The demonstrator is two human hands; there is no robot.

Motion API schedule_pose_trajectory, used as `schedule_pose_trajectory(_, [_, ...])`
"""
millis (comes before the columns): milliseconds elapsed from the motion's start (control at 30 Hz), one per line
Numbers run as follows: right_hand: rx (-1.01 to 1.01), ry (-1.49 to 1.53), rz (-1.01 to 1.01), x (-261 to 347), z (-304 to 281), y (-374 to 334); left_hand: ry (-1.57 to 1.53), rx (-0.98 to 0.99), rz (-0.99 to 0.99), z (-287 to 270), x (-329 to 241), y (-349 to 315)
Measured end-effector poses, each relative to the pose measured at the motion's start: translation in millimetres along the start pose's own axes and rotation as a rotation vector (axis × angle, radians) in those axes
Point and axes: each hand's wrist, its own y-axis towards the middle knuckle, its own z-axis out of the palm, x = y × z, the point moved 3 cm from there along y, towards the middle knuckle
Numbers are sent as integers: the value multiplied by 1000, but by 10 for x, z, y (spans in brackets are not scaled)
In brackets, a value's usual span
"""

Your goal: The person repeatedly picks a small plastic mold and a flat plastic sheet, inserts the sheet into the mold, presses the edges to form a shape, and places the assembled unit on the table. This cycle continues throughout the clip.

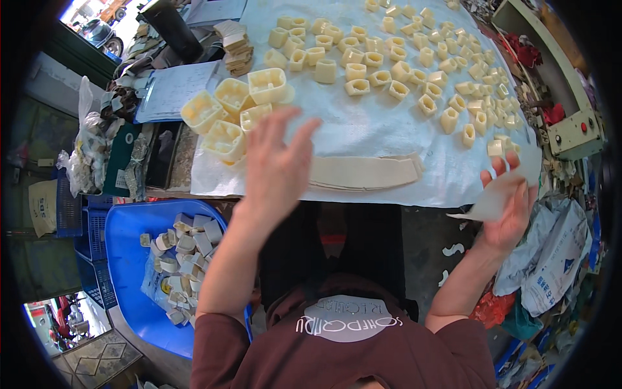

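Observation:
My left hand [278,159] is over the left part of the table with its fingers spread. Its fingertips overlap the edge of a group of larger cream hollow blocks [225,141]; I cannot tell whether they touch. At the table's right front corner, my right hand [508,211] grips a thin pale cream strip [490,202], which bends down over the edge. Between the hands lies a stack of similar flat, slightly curved strips [366,172]. Many smaller cream hollow blocks [358,71] stand and lie across the far and right side of the white sheet [350,133].
Below the table's left side stands a blue tub [133,259] holding several covered blocks [188,249]. A phone [163,155], papers [175,94] and a black cylinder [172,29] lie at left. A cream machine frame [573,133] and plastic bags [551,253] are at right.

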Motion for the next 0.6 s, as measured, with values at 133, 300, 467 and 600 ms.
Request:
schedule_pose_trajectory(133, [248,-170,-128,55,178,-61,208,-107,-46,-209,549,411])
schedule_pose_trajectory(300, [306,-170,-65,50,367,-218,84,167,-157,48,847,582])
schedule_pose_trajectory(467, [257,-249,25,-50,396,-330,124,4,-121,-17,740,531])
schedule_pose_trajectory(600, [257,-67,138,-124,497,-352,-157,-196,-175,-202,633,558])
